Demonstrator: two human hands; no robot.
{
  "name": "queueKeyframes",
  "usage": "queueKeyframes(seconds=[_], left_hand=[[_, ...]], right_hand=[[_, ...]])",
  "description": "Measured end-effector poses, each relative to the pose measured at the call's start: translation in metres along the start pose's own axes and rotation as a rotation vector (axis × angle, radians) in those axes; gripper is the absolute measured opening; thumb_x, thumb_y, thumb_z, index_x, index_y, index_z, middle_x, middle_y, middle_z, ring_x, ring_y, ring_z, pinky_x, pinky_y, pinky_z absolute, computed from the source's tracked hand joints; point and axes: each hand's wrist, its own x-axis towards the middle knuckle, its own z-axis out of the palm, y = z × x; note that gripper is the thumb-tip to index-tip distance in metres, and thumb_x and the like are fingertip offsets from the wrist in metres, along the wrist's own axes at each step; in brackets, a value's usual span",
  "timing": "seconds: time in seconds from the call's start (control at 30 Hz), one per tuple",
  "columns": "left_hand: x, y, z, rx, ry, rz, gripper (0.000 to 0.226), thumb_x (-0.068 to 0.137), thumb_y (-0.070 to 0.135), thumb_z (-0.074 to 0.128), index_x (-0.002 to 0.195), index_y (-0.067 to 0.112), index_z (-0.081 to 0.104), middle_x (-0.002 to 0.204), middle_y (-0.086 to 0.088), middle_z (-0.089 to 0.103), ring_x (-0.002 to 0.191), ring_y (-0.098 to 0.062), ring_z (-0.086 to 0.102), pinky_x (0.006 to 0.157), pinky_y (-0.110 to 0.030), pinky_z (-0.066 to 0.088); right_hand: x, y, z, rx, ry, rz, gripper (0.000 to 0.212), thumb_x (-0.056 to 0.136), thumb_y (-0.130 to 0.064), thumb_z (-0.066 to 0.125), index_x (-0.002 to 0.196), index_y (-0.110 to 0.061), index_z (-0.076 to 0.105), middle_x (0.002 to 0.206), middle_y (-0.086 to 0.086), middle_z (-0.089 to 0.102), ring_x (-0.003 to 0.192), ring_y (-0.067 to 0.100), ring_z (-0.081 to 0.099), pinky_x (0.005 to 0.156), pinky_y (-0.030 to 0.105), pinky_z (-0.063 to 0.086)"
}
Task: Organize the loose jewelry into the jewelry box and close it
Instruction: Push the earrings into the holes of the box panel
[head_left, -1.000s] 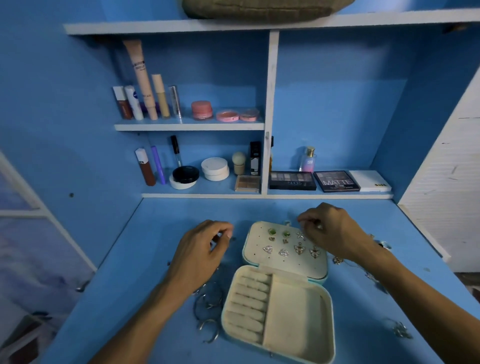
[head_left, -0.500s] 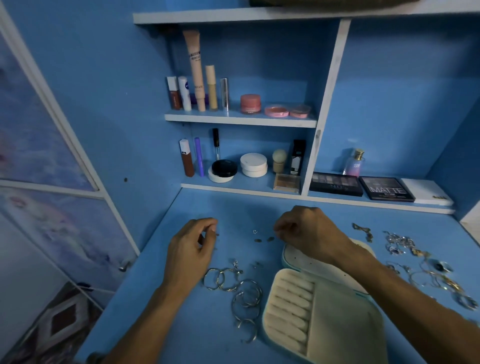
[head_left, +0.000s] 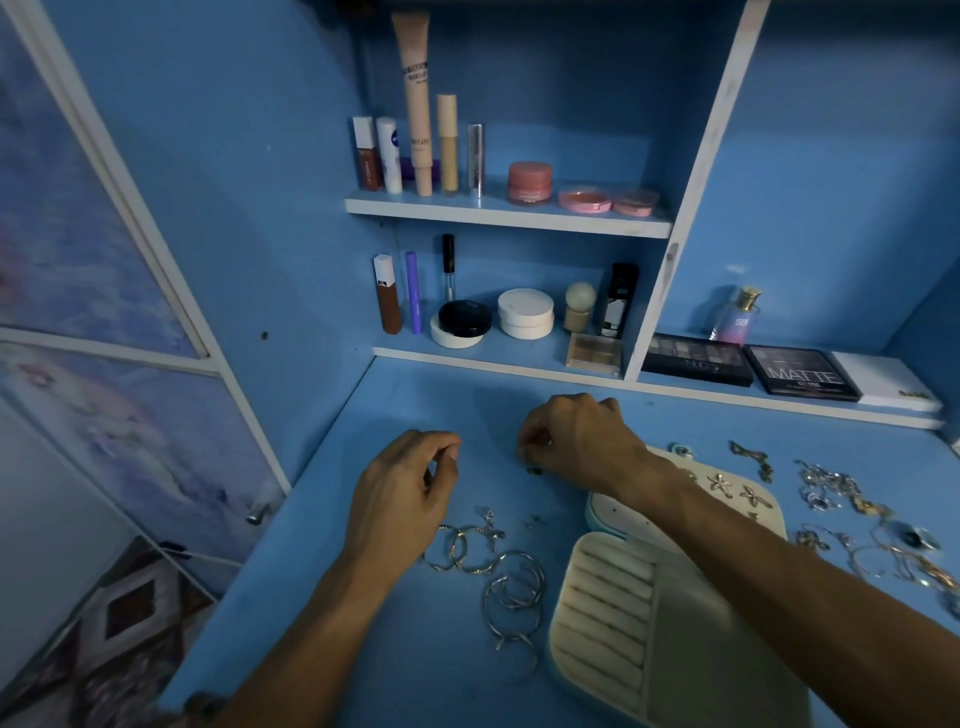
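Cream and soft, the jewelry box (head_left: 649, 639) lies open at the bottom right of the frame, and its ring rolls are bare. Just left of it, low in the middle, silver hoops (head_left: 511, 582) lie in a loose heap on the blue table (head_left: 415, 649). A bit higher, the lid (head_left: 769, 512) lies flat, with star earrings (head_left: 719, 484) pinned in it. More loose jewelry (head_left: 831, 483) is spread along the right edge.

Higher up are our hands. Our left hand (head_left: 400, 499) is in the middle of the frame, fingers curled, thumb tip against the first finger. We cannot tell if something tiny is between them. Our right hand (head_left: 582, 441) is just to its right, its arm crossing over the lid, fingers bunched together and pointing down. A small dark stud (head_left: 534, 471) lies on the table right under those fingertips. We cannot tell if they hold a piece.

We think the step is picking up little studs to pin in the lid. To do it well, we should pinch with only the tips of thumb and first finger and lift straight up. We should not sweep, as small bits can roll away. Then we poke the pin into a free hole. The hoops and the heap come after, and we close the box last.

Far back, at the top, makeup (head_left: 524, 314) stands on the shelves (head_left: 509, 215).
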Motion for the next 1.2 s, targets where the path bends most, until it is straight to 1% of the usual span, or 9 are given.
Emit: queueKeyframes(seconds=[0.37,0.5,0.6,0.67,0.8,0.87,0.93,1.07,1.2], left_hand=[[0.0,0.002,0.002,0.048,-0.021,0.019,0.009,0.095,0.016,0.067,0.103,0.018,0.071,0.084,0.01,0.063,0.064,-0.009,0.058,0.058,-0.034,0.055],[0.0,0.002,0.001,0.045,-0.019,0.017,0.01,0.095,0.017,0.066,0.104,0.02,0.071,0.084,0.01,0.063,0.066,-0.008,0.057,0.058,-0.034,0.055],[-0.001,0.001,0.001,0.048,-0.025,0.023,0.013,0.096,0.027,0.06,0.103,0.021,0.07,0.084,0.01,0.063,0.067,-0.008,0.058,0.058,-0.034,0.055],[-0.001,0.0,0.001,0.056,-0.028,0.027,0.011,0.097,0.024,0.062,0.103,0.02,0.07,0.084,0.01,0.062,0.069,-0.009,0.058,0.059,-0.034,0.056],[0.001,0.007,-0.001,0.037,-0.025,0.039,0.019,0.098,0.027,0.057,0.104,0.017,0.072,0.085,0.009,0.064,0.071,-0.009,0.06,0.06,-0.021,0.053],[0.004,0.015,-0.001,0.025,-0.037,0.048,0.014,0.097,0.022,0.061,0.103,0.017,0.072,0.085,0.011,0.064,0.071,-0.009,0.06,0.062,-0.013,0.047],[0.008,0.026,0.002,-0.003,-0.076,0.06,0.01,0.095,0.014,0.067,0.102,0.019,0.072,0.086,0.013,0.065,0.071,-0.009,0.061,0.063,-0.012,0.046],[0.024,0.056,0.019,-0.141,-0.231,0.059,0.011,0.097,0.022,0.064,0.103,0.024,0.073,0.092,0.017,0.067,0.077,-0.008,0.064,0.068,-0.018,0.05],[0.047,0.071,0.053,-0.183,-0.348,0.054,0.02,0.099,0.018,0.059,0.113,0.023,0.073,0.101,0.01,0.068,0.084,-0.007,0.064,0.077,-0.022,0.05]], right_hand=[[-0.001,0.0,0.002,-0.012,-0.012,0.024,0.013,0.091,-0.023,0.065,0.097,-0.028,0.075,0.103,-0.01,0.071,0.104,0.018,0.059,0.09,0.04,0.032],[-0.002,0.004,0.0,0.017,-0.02,0.032,0.011,0.091,-0.037,0.067,0.097,-0.03,0.074,0.102,-0.012,0.07,0.104,0.017,0.057,0.091,0.04,0.031],[-0.003,0.005,-0.005,0.02,-0.067,0.019,0.018,0.093,-0.026,0.061,0.102,-0.03,0.076,0.109,-0.014,0.071,0.108,0.016,0.056,0.094,0.041,0.033],[-0.003,0.005,-0.006,0.01,-0.082,0.004,0.024,0.092,-0.017,0.059,0.103,-0.03,0.076,0.111,-0.015,0.07,0.109,0.015,0.056,0.094,0.041,0.032],[-0.006,0.006,-0.007,0.026,-0.077,-0.008,0.026,0.094,-0.014,0.057,0.101,-0.032,0.074,0.109,-0.016,0.069,0.108,0.013,0.055,0.094,0.042,0.032],[-0.009,0.012,-0.015,0.087,-0.079,0.004,0.024,0.094,-0.015,0.058,0.098,-0.033,0.073,0.101,-0.019,0.067,0.106,0.012,0.057,0.094,0.04,0.034],[-0.014,0.023,-0.025,0.158,-0.056,0.013,0.019,0.093,-0.018,0.063,0.093,-0.035,0.071,0.092,-0.021,0.064,0.101,0.012,0.06,0.096,0.041,0.041],[-0.03,0.049,-0.048,0.305,0.012,0.016,0.018,0.094,-0.015,0.065,0.093,-0.032,0.068,0.089,-0.016,0.07,0.09,0.008,0.068,0.089,0.042,0.056],[-0.052,0.07,-0.066,0.413,0.061,0.037,0.023,0.095,-0.009,0.062,0.092,-0.031,0.067,0.086,-0.009,0.071,0.083,0.008,0.068,0.08,0.036,0.058]])
